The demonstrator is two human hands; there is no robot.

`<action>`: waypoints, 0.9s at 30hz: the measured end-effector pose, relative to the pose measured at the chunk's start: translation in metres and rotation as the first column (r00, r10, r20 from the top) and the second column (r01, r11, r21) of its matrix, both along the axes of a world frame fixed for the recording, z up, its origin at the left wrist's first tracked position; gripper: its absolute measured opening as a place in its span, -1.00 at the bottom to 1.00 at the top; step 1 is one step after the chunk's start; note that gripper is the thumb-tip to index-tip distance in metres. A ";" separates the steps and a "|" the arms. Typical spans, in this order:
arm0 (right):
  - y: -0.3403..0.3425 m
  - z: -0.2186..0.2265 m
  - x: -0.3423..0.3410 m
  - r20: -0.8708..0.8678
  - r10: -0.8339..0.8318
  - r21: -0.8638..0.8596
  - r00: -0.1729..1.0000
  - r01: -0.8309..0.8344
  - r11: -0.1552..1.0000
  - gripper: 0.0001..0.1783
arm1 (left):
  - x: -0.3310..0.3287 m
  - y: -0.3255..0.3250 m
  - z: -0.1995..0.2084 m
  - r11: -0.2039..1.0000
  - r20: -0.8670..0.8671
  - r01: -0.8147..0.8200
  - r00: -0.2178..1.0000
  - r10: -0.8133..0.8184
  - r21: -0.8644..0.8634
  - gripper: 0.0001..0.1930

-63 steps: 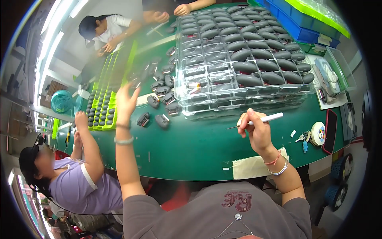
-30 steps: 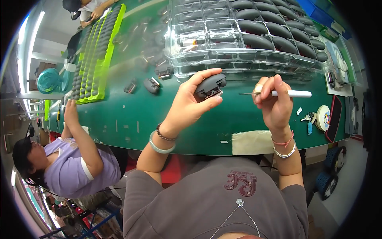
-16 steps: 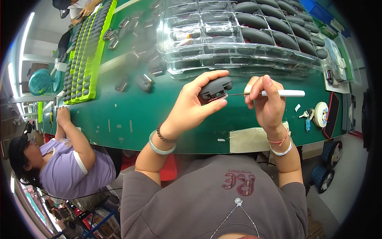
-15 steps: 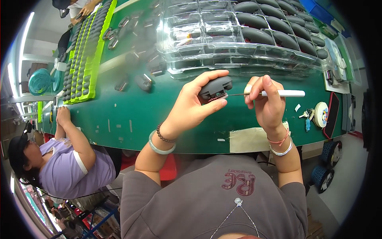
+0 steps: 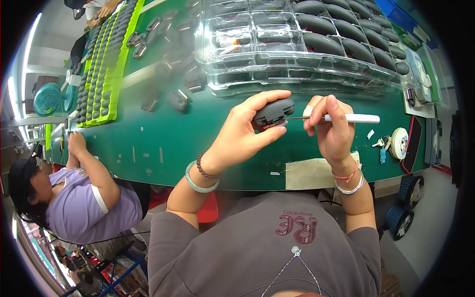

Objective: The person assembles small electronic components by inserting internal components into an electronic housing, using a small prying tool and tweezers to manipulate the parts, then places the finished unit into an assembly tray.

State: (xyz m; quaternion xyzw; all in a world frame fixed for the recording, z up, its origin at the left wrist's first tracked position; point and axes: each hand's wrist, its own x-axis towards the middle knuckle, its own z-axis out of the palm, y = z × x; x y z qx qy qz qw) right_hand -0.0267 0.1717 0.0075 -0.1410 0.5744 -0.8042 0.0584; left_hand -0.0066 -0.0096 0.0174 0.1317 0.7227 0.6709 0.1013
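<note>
Clearly, the left grip (image 5: 242, 134) is closed round a dark grey rounded device (image 5: 273, 112), fingers over its top and thumb along its lower side; the device is held up above the green desk (image 5: 193, 129), its underside parts showing; the right grip (image 5: 334, 127) pinches a white-handled pick (image 5: 357, 119) between thumb and fingers, its thin metal shaft pointing left to the device's lower right edge, though whether the tip touches cannot be told; just beyond the hands stand stacked clear trays (image 5: 287, 61), partly filled with grey rounded parts (image 5: 322, 44); loose dark parts (image 5: 178, 101) lie to the left, near a lime tray (image 5: 97, 121); a beige cloth (image 5: 309, 174) lies at the near edge, with a round pouch (image 5: 400, 142) and a phone (image 5: 411, 143) to the right.
</note>
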 end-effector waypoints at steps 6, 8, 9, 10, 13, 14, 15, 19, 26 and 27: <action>0.001 -0.002 -0.001 -0.062 0.019 0.094 0.998 -0.014 0.995 -0.47 | 0.000 -0.001 -0.001 0.994 -0.057 0.027 0.998 -0.033 -0.105 -0.51; 0.002 -0.002 -0.002 -0.049 0.037 0.092 0.998 -0.032 0.995 -0.47 | 0.001 -0.002 -0.001 0.994 -0.049 0.035 0.998 -0.040 -0.107 -0.51; 0.002 -0.002 -0.003 -0.038 0.053 0.089 0.998 -0.049 0.995 -0.47 | 0.001 -0.002 -0.001 0.993 -0.042 0.044 0.998 -0.049 -0.109 -0.51; 0.003 -0.002 -0.003 -0.037 0.052 0.090 0.998 -0.049 0.995 -0.47 | 0.001 -0.002 -0.002 0.993 -0.041 0.045 0.998 -0.049 -0.107 -0.51; 0.004 -0.003 -0.005 0.017 0.065 0.057 0.998 -0.066 0.996 -0.48 | 0.000 0.000 -0.002 0.996 0.003 0.065 0.998 -0.064 -0.068 -0.51; 0.004 -0.003 -0.005 0.055 0.067 0.038 0.996 -0.070 0.997 -0.48 | 0.000 0.001 -0.003 0.996 -0.003 0.064 0.998 -0.064 -0.057 -0.51; 0.004 -0.003 -0.006 0.094 0.070 0.020 0.993 -0.072 0.997 -0.48 | 0.000 0.001 -0.004 0.997 -0.010 0.063 0.998 -0.063 -0.045 -0.51; 0.003 -0.003 -0.007 0.214 0.099 -0.067 0.972 -0.086 0.994 -0.48 | 0.002 0.002 -0.002 0.997 -0.005 0.078 0.997 -0.078 -0.014 -0.51; 0.003 -0.003 -0.004 0.117 0.006 -0.128 0.993 0.009 0.992 -0.47 | 0.001 -0.002 -0.001 0.995 0.075 0.029 0.997 -0.036 0.091 -0.53; 0.002 -0.002 -0.002 0.117 0.005 -0.127 0.993 0.010 0.992 -0.47 | 0.001 -0.002 -0.001 0.995 0.071 0.024 0.997 -0.030 0.095 -0.53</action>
